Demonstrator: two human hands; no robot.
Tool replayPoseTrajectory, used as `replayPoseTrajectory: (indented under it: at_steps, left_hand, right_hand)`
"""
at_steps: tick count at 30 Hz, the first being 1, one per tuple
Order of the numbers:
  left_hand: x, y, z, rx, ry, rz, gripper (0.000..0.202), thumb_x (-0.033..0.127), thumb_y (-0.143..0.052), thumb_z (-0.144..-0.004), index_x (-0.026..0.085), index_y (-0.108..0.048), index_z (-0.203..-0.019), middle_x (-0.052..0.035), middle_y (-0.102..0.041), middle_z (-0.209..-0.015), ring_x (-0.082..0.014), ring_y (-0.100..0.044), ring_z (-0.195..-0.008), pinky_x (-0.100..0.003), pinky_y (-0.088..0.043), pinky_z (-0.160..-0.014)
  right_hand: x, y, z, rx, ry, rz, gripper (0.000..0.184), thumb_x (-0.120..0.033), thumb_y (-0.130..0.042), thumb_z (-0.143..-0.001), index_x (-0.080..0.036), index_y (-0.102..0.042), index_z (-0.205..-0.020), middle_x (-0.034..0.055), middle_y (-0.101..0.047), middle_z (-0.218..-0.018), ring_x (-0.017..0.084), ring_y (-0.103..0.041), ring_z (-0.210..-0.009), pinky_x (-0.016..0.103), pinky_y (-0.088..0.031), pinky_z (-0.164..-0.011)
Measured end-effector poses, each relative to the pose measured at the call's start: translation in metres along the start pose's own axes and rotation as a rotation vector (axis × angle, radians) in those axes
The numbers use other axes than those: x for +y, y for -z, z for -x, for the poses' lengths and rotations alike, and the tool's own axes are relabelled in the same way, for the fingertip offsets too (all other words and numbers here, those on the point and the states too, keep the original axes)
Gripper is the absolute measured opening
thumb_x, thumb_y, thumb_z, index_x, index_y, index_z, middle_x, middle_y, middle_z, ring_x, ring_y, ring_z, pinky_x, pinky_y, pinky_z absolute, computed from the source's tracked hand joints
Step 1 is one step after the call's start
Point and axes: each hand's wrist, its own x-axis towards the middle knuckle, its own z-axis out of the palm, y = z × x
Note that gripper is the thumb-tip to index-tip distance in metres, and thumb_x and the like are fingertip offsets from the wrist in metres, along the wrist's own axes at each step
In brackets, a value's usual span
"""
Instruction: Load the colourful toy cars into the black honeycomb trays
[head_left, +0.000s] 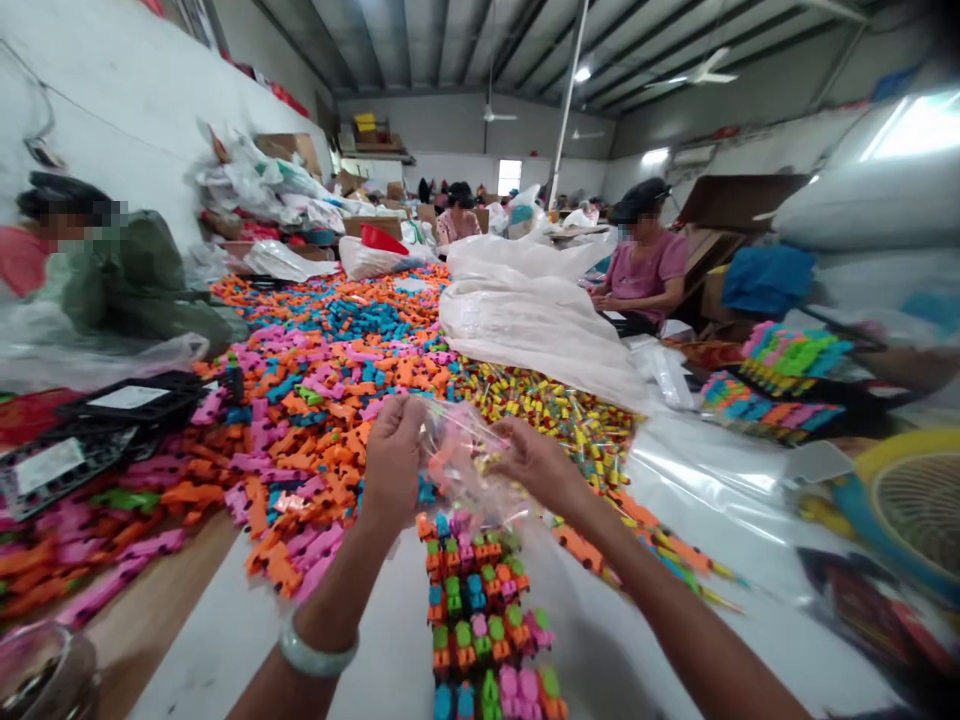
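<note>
A clear plastic bag (459,445) is stretched between my two hands, over the near edge of a big heap of toy pieces. My left hand (394,455) pinches its left side with closed fingers; a pale green bangle (315,652) circles that wrist. My right hand (541,462) has its fingers closed on the bag's right side, where something small and yellowish shows, too blurred to name. Just below the bag, small plastic toys (480,590) in orange, green, blue and pink stand in rows on the white surface.
Orange, pink and blue toy pieces (322,440) cover the table, with small yellow pieces (555,410) beside a white sack (525,310). Black trays (56,450) lie left, a glass jar (45,670) near left, a fan (907,500) right. Several people (645,260) sit around.
</note>
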Motion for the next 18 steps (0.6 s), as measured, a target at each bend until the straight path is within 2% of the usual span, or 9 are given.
replayPoseTrajectory:
  at_steps: [2,4,6,7,9,11,13,15,18]
  left_hand:
    - [-0.004,0.012,-0.013,-0.021,-0.396,-0.396,0.017,0.036,-0.055,-0.086,0.020,-0.056,-0.079,0.0041,-0.050,-0.064,-0.0087,-0.045,-0.055,-0.021,-0.040,-0.055]
    - [-0.013,0.025,-0.027,-0.088,-0.723,-0.747,0.019,0.037,-0.055,-0.086,0.020,-0.060,-0.081,-0.0020,-0.059,-0.073,-0.0144,-0.055,-0.069,-0.027,-0.045,-0.069]
    - [-0.028,0.039,-0.036,-0.135,-0.852,-0.922,0.020,0.038,-0.055,-0.086,0.019,-0.062,-0.083,-0.0067,-0.064,-0.078,-0.0188,-0.058,-0.077,-0.032,-0.046,-0.076]
    - [-0.037,0.047,-0.036,-0.147,-0.871,-0.978,0.020,0.036,-0.053,-0.087,0.019,-0.063,-0.084,-0.0081,-0.065,-0.079,-0.0197,-0.059,-0.079,-0.033,-0.046,-0.077]
    - [-0.056,0.062,-0.027,-0.169,-0.881,-1.069,0.022,0.031,-0.046,-0.091,0.019,-0.063,-0.087,-0.0087,-0.066,-0.080,-0.0193,-0.060,-0.078,-0.031,-0.047,-0.075]
    - [-0.072,0.075,-0.007,-0.213,-0.827,-1.092,0.023,0.028,-0.041,-0.094,0.019,-0.062,-0.087,-0.0058,-0.066,-0.073,-0.0174,-0.061,-0.072,-0.028,-0.047,-0.068]
    - [-0.083,0.084,0.020,-0.256,-0.768,-1.108,0.023,0.024,-0.038,-0.095,0.019,-0.060,-0.091,-0.0044,-0.067,-0.076,-0.0158,-0.063,-0.071,-0.025,-0.048,-0.066]
    - [-0.086,0.086,0.046,-0.251,-0.653,-1.104,0.020,0.021,-0.039,-0.095,0.019,-0.058,-0.099,-0.0039,-0.067,-0.081,-0.0147,-0.063,-0.072,-0.024,-0.048,-0.065]
    - [-0.084,0.080,0.075,-0.164,-0.556,-1.033,0.019,0.015,-0.042,-0.093,0.019,-0.055,-0.106,-0.0048,-0.065,-0.088,-0.0158,-0.063,-0.080,-0.027,-0.049,-0.072]
  right_hand:
    - [0.018,0.012,-0.023,0.162,0.048,0.169,0.014,-0.032,-0.054,-0.089,-0.022,-0.064,-0.093,0.0018,-0.062,-0.078,0.018,-0.056,-0.073,0.026,-0.040,-0.065]
    - [0.033,0.020,-0.045,0.422,0.122,0.278,0.024,-0.031,-0.043,-0.095,-0.020,-0.064,-0.095,0.0074,-0.063,-0.089,0.021,-0.056,-0.085,0.031,-0.043,-0.076]
    - [0.045,0.018,-0.057,0.570,0.187,0.321,0.029,-0.031,-0.037,-0.098,-0.019,-0.062,-0.106,0.0096,-0.061,-0.093,0.022,-0.054,-0.092,0.034,-0.042,-0.084]
    - [0.050,0.011,-0.057,0.554,0.212,0.314,0.031,-0.031,-0.036,-0.098,-0.019,-0.062,-0.110,0.0098,-0.060,-0.094,0.022,-0.053,-0.093,0.035,-0.042,-0.086]
    - [0.060,-0.011,-0.042,0.392,0.250,0.266,0.031,-0.030,-0.036,-0.098,-0.019,-0.062,-0.112,0.0093,-0.059,-0.093,0.022,-0.053,-0.093,0.035,-0.043,-0.087]
    - [0.067,-0.038,-0.014,0.208,0.252,0.171,0.031,-0.030,-0.038,-0.097,-0.020,-0.063,-0.112,0.0092,-0.060,-0.093,0.021,-0.054,-0.091,0.034,-0.045,-0.084]
    - [0.068,-0.058,0.017,0.097,0.218,0.019,0.032,-0.031,-0.039,-0.097,-0.020,-0.063,-0.115,0.0092,-0.062,-0.099,0.021,-0.056,-0.094,0.033,-0.046,-0.084]
    - [0.062,-0.065,0.041,0.058,0.125,-0.151,0.033,-0.032,-0.039,-0.097,-0.022,-0.063,-0.116,0.0085,-0.063,-0.104,0.021,-0.057,-0.098,0.034,-0.046,-0.086]
    - [0.046,-0.059,0.060,0.059,-0.002,-0.301,0.037,-0.036,-0.036,-0.098,-0.023,-0.065,-0.116,0.0075,-0.063,-0.109,0.022,-0.057,-0.103,0.037,-0.046,-0.090]
